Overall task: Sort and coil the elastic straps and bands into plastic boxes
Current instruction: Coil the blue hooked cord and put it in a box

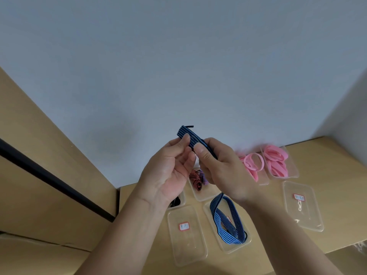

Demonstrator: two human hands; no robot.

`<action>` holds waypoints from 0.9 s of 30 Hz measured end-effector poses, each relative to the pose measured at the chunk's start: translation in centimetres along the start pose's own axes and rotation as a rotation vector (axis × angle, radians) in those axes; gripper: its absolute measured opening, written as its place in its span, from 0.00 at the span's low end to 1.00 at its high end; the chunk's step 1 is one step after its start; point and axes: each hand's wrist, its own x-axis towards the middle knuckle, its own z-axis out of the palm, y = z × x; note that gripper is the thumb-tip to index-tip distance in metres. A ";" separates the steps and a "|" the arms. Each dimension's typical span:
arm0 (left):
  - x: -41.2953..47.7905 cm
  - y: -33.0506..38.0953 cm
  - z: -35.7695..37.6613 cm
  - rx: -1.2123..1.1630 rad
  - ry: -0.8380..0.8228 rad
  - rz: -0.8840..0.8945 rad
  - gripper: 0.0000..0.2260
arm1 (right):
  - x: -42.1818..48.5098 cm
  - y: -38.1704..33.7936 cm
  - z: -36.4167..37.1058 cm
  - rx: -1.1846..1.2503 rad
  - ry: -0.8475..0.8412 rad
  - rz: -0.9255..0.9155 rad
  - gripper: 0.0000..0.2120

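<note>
A dark blue striped elastic strap [190, 135] is held up over the table. My left hand [168, 169] pinches its upper end with thumb and fingertip, and my right hand [220, 169] grips it just below. The rest of the strap hangs down behind my right hand into a clear plastic box [234, 248], where its lighter blue loop [228, 223] lies. Beside that box on the left stands a clear box [186, 253] holding only a red label.
More clear boxes sit on the wooden table [327, 153]: one with red and purple coiled bands [196, 181], two with pink rings [276, 161], one at the right [303, 207] with a red label, one with something black [175, 201]. A wooden cabinet [49, 155] stands left.
</note>
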 end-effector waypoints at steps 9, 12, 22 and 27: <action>-0.3 -1.2 0.7 0.165 0.064 0.277 0.10 | -0.1 -0.4 0.2 0.076 -0.002 -0.030 0.20; -0.2 -1.2 0.4 0.194 0.042 0.333 0.18 | -0.4 -0.5 -0.1 0.116 -0.052 -0.014 0.20; -0.4 -2.3 -0.4 0.390 0.034 0.741 0.08 | -0.2 -0.2 -0.5 -0.028 0.041 -0.021 0.18; -1.0 -4.1 -1.2 0.546 0.044 1.058 0.06 | 0.0 -1.0 -0.7 -0.040 0.045 0.019 0.17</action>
